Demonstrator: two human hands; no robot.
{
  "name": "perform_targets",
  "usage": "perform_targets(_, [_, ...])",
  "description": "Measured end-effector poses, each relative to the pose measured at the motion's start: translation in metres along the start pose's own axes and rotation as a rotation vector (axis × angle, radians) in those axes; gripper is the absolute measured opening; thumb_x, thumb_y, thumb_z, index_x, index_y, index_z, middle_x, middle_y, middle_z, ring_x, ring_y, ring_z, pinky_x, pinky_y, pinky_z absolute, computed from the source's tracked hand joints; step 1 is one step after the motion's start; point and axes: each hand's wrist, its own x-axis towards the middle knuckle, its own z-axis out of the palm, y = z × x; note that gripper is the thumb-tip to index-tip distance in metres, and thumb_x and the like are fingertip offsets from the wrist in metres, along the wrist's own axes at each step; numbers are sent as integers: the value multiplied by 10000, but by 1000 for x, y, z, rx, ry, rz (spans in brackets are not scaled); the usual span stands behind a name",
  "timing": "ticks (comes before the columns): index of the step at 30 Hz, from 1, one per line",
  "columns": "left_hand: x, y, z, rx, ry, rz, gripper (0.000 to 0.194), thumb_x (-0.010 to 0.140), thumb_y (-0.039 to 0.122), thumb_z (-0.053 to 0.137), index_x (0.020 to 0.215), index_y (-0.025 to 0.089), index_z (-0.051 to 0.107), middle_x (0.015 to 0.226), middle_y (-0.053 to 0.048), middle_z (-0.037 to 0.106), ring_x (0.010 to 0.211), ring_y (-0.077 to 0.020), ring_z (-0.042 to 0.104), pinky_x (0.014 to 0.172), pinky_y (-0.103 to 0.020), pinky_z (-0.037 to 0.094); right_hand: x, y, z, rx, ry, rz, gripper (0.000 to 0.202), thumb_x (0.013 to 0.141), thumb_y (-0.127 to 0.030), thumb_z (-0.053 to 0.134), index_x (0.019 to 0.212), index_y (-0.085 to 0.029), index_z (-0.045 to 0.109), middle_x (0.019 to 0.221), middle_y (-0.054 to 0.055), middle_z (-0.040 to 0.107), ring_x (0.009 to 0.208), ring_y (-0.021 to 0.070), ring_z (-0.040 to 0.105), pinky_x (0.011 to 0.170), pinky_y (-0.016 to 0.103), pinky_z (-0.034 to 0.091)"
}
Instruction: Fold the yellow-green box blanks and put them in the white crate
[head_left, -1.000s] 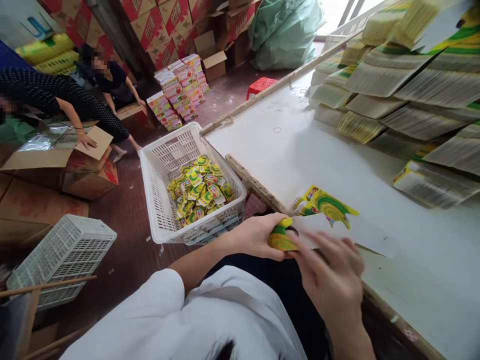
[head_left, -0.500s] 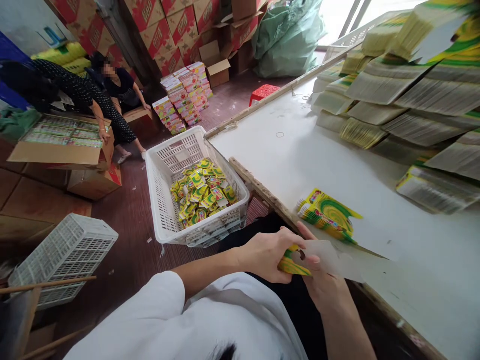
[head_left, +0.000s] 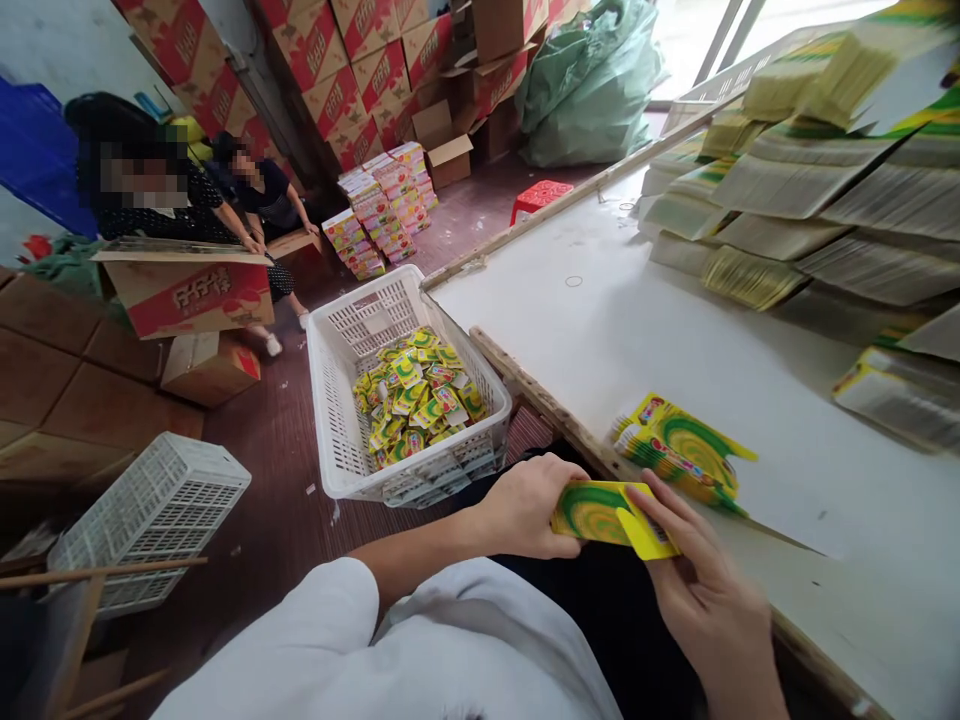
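A small yellow-and-green cardboard box (head_left: pixel 589 512) is held above my lap, with a flap sticking out at its right end. My left hand (head_left: pixel 529 505) is closed around the left end of this box. At the other end, my right hand (head_left: pixel 705 575) grips near the flap, fingers on top and the thumb side lower; part of its contact is hidden. Just beyond, a fanned stack of flat yellow-and-green box blanks (head_left: pixel 686 450) lies on the white table (head_left: pixel 555 320). To the left, a white plastic crate (head_left: pixel 337 440) holds many small yellow-and-green boxes.
Tall piles of bundled blanks (head_left: pixel 787 180) stand on the table's far right. Another white crate (head_left: pixel 157 510) rests on the floor at left. Two people are by a large carton (head_left: pixel 195 290). A red stool (head_left: pixel 540 195) and green sack (head_left: pixel 585 90) are behind the table.
The flat, partly folded piece between my hands is now an opened-out box shape. My right hand has shifted to its right end. A person at left has tilted the large carton upright.
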Motion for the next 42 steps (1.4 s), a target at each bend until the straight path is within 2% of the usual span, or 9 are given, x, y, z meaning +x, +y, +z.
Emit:
perform_targets(4, [3, -4, -15, -45, -30, -17, 628, 657, 396, 746, 1203, 129, 585, 1111, -121, 675, 1017, -251, 653, 925, -366, 526, -1, 15, -7, -117, -128, -100, 417, 940, -352, 566, 1356, -374, 594, 1574, -5, 401, 1266, 287, 599, 988, 409, 560])
perform_targets(10, [13, -1, -23, -22, -190, 27, 623, 715, 416, 746, 1254, 137, 604, 1207, -114, 691, 1110, -230, 658, 994, -300, 499, -3, 41, -27, -75, -275, -215, 374, 898, -513, 573, 1228, -385, 693, 1490, -13, 516, 1115, 309, 679, 804, 431, 607])
perform_targets(16, [13, 5, -21, 3, -168, 10, 614, 734, 362, 740, 1275, 118, 584, 1230, -151, 675, 1152, -263, 641, 1032, -361, 494, -6, 22, -14, 24, -79, 31, 310, 835, -547, 669, 1035, -323, 749, 1376, 24, 604, 1094, 318, 658, 924, 471, 539])
perform_targets(21, [7, 5, -22, -310, -28, 27, 786, 680, 417, 825, 1342, 126, 519, 1253, -141, 634, 1144, -239, 634, 1016, -330, 506, -2, 5, -16, 175, -33, 183, 316, 755, -536, 746, 981, -317, 718, 1229, 54, 615, 1154, 323, 605, 963, 475, 543])
perform_targets(24, [5, 6, -16, -405, 44, 13, 834, 633, 473, 860, 1333, 160, 531, 1242, -124, 626, 1123, -242, 633, 997, -337, 512, 3, 2, -22, 203, -99, 162, 338, 789, -494, 718, 1075, -315, 718, 1284, 61, 588, 1219, 329, 561, 960, 468, 545])
perform_targets(27, [6, 7, -12, -286, 27, 45, 695, 661, 481, 831, 1237, 171, 597, 1165, -118, 653, 1110, -251, 616, 998, -357, 496, 5, -2, -17, 211, -126, 137, 295, 849, -433, 669, 1105, -292, 710, 1310, 76, 571, 1211, 313, 566, 928, 451, 548])
perform_targets(32, [9, 5, -17, 25, -34, 68, 618, 769, 464, 722, 1283, 164, 556, 1196, -132, 649, 1130, -268, 573, 1049, -429, 414, 6, -13, 4, 99, 93, 121, 359, 802, -364, 737, 1132, -247, 661, 1231, 103, 596, 1195, 316, 567, 1059, 545, 442])
perform_targets(36, [11, 6, -22, 169, -116, 43, 673, 748, 505, 737, 1310, 194, 535, 1174, -115, 659, 1147, -296, 563, 1037, -470, 375, 9, -17, 6, 357, -53, 214, 602, 854, -416, 673, 1395, -257, 464, 1372, 123, 550, 1251, 294, 555, 1057, 492, 472])
perform_targets(42, [15, 10, -14, 204, 10, 22, 581, 750, 472, 740, 1218, 182, 557, 1110, -88, 678, 1040, -264, 625, 942, -415, 426, 10, -19, 14, 487, 96, 345, 609, 872, -438, 640, 1401, -245, 406, 1382, 140, 527, 1199, 281, 588, 993, 455, 526])
